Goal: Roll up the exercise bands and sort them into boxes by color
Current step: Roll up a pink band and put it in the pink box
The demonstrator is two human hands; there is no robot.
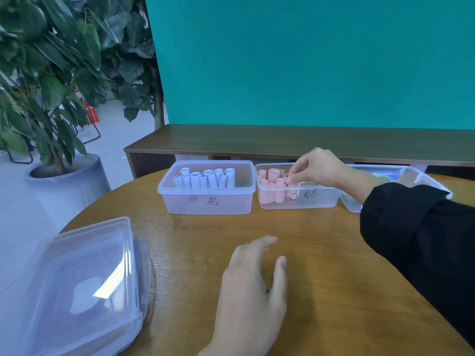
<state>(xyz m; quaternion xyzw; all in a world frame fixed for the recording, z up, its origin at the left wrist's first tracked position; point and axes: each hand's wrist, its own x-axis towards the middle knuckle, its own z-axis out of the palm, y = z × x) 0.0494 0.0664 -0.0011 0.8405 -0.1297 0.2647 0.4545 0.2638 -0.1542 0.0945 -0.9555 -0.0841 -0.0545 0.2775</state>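
I see a round wooden worktop [321, 253] filling the lower frame, set before a teal wall [308, 60] and a dark wooden shelf [257, 140]. A large potted plant [51, 73] stands on the floor at the left. At the near left edge of the worktop lies a stack of clear lids [84, 286], upside down.

Along the far side I note three clear boxes in a row. The left box [208, 201] holds pale lilac rolled bands [205, 179] standing upright, packed toward its left end. The middle box [298, 200], just beside it, holds pink rolled bands [272, 186], also upright, in its left half. The right box [421, 181] is mostly hidden behind my black sleeve [421, 240]; I cannot tell its contents.

My right hand [318, 167] reaches over the middle box, fingertips pinched on one pink roll [289, 179] at the top of the pink group; the roll sits inside the box rim. My left hand [254, 286] rests above the bare worktop at centre, fingers loosely spread, thumb out, grasping nothing.
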